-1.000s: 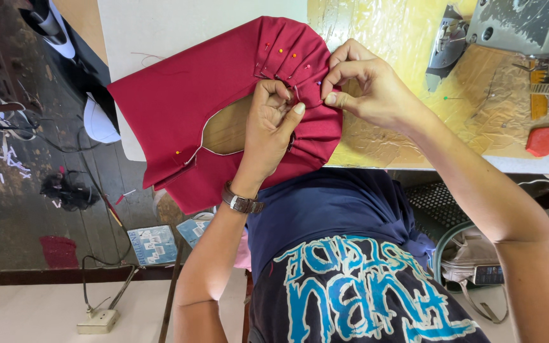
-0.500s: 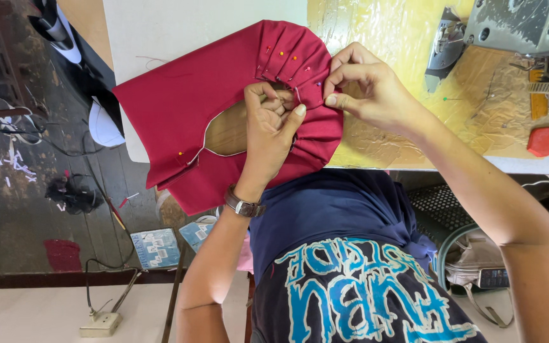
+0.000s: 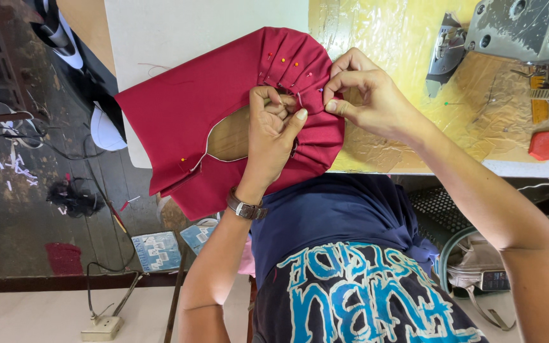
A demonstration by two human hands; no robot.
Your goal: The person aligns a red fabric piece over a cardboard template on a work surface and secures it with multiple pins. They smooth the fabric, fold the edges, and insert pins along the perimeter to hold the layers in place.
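Note:
A piece of dark red fabric (image 3: 204, 108) lies over the table edge, gathered into pleats at its right end and stuck with several coloured-head pins (image 3: 285, 61). A curved cut-out in the cloth shows the wooden table beneath. My left hand (image 3: 273, 130), with a watch on the wrist, pinches the pleated part from below. My right hand (image 3: 363, 95) pinches the same pleats from the right, thumb and forefinger pressed together on the fold. The two hands almost touch.
A grey sewing machine (image 3: 516, 32) stands at the top right on the yellow plastic-covered table (image 3: 389, 38). A red lump (image 3: 546, 144) lies by the table's right edge. A white board (image 3: 185, 25) lies under the cloth. Cables and a power strip (image 3: 101, 327) are on the floor.
Both hands stay on the pleats. The fingers have shifted slightly along the fold, and the cloth has barely moved.

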